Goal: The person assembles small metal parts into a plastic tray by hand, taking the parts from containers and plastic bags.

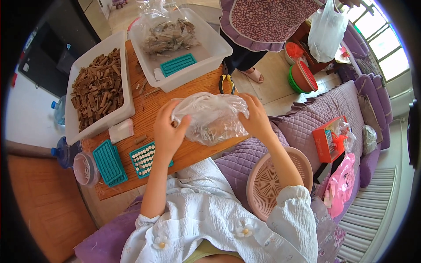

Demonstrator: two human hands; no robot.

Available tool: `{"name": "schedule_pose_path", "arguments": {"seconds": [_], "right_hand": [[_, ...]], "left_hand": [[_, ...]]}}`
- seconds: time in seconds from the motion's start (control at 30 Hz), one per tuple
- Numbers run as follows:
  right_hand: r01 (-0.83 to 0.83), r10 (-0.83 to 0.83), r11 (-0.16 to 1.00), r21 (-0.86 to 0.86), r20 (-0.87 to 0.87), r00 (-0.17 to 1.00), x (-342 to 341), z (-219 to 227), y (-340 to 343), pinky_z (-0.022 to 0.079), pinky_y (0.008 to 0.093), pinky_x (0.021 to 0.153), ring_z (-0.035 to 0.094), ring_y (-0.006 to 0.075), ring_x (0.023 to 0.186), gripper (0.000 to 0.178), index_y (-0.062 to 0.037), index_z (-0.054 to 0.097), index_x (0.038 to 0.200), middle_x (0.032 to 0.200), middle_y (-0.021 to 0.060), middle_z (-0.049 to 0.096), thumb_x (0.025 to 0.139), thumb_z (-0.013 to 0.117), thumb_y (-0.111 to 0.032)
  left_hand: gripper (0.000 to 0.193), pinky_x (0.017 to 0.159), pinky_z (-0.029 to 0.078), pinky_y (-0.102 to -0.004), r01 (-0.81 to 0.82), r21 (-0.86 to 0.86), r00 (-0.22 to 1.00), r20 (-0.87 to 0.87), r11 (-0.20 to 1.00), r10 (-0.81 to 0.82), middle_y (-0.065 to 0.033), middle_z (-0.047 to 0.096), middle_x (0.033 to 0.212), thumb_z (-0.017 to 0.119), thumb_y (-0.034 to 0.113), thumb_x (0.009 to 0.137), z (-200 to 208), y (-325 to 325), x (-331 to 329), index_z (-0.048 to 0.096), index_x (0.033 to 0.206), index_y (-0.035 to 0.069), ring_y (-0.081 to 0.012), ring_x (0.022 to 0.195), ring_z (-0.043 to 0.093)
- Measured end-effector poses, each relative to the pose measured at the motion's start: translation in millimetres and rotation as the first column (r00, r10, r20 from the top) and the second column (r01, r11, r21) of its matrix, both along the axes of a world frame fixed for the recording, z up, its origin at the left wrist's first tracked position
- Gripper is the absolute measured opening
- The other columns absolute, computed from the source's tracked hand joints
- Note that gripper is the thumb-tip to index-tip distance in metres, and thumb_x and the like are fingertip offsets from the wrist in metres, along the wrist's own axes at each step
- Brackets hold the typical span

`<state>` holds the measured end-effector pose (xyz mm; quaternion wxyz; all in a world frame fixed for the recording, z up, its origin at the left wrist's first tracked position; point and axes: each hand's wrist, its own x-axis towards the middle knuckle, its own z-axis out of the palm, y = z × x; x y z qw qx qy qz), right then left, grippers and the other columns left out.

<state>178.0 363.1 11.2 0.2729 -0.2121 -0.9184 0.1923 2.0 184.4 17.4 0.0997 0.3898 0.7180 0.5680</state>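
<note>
My left hand (169,130) and my right hand (256,118) hold a see-through plastic bag (210,116) between them, above the near edge of the wooden table (147,103). Each hand is closed on one side of the bag. Its film is crumpled, and what lies inside is hard to make out. Below my left forearm is a teal tray (142,160) filled with small round white pieces. Black-and-yellow pliers (227,83) lie just beyond the bag.
Brown chips fill a white tub (129,98) at left; another tub (217,50) holds bagged chips and a teal tray. Stacked teal trays (109,162) lie near left. A pink basket (256,188) rests on the sofa at right. Another person (272,22) stands across, holding a white bag (326,35).
</note>
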Motion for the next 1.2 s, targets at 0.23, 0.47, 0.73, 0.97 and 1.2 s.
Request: {"name": "schedule_pose_path", "arguments": {"seconds": [0.23,0.47,0.73,0.97,1.2], "right_hand": [[-0.014,0.092,0.935,-0.355,0.203,0.975,-51,-5,-14,0.041,0.039,0.077,0.048,0.0385,0.093,0.057,-0.003,0.033,0.119,0.101,0.0206,0.051,0.07,0.06,-0.012],[0.206,-0.245,0.833,-0.513,-0.009,0.97,-28,-1,-2,0.042,0.0317,0.056,0.054,0.0256,0.062,0.018,-0.0008,0.047,0.084,0.073,0.0128,0.054,0.08,0.051,-0.018],[-0.256,-0.587,0.4,-0.88,-0.461,0.666,9,9,-12,0.03,0.0193,0.042,0.04,0.0074,0.046,0.014,-0.0073,0.044,0.081,0.071,-0.0008,0.046,0.088,0.039,-0.019],[-0.031,0.136,0.979,0.2,-0.537,0.833,16,53,-42,0.039,0.025,0.054,0.049,0.017,0.061,0.023,-0.0031,0.046,0.092,0.078,0.0048,0.052,0.07,0.049,0.004],[-0.402,0.382,0.914,0.054,0.219,0.898,-49,44,-11,0.046,0.0367,0.06,0.056,0.0298,0.072,0.011,-0.003,0.046,0.083,0.074,0.0143,0.054,0.072,0.047,-0.005]], "left_hand": [[0.04,0.074,0.043,-0.0378,-0.026,-0.594,0.957,-0.248,0.804,-0.153,-0.017,0.057,0.097,0.064,0.025,0.068,11,69,0,0.053,0.1,0.003,-0.0313,0.09,0.054],[0.018,0.057,0.042,-0.0347,-0.167,-0.23,0.979,-0.157,0.959,0.133,-0.0134,0.055,0.07,0.06,0.019,0.073,-10,45,-36,0.05,0.08,0.006,-0.0259,0.064,0.055],[0.018,0.045,0.024,-0.0198,-0.304,0.261,0.925,0.313,0.916,0.218,0.0047,0.035,0.062,0.056,0.017,0.081,12,11,-24,0.043,0.082,0.004,-0.0028,0.05,0.027],[0.023,0.05,0.042,-0.0242,0.253,0.226,0.692,-0.721,0.941,-0.013,-0.0074,0.053,0.073,0.065,0.006,0.07,49,-21,47,0.048,0.085,0.004,-0.0188,0.06,0.054],[0.013,0.053,0.048,-0.0349,0.149,-0.179,0.64,-0.733,0.973,-0.232,-0.0137,0.059,0.076,0.053,0.011,0.073,9,57,-2,0.053,0.084,0.003,-0.0283,0.066,0.059]]}}
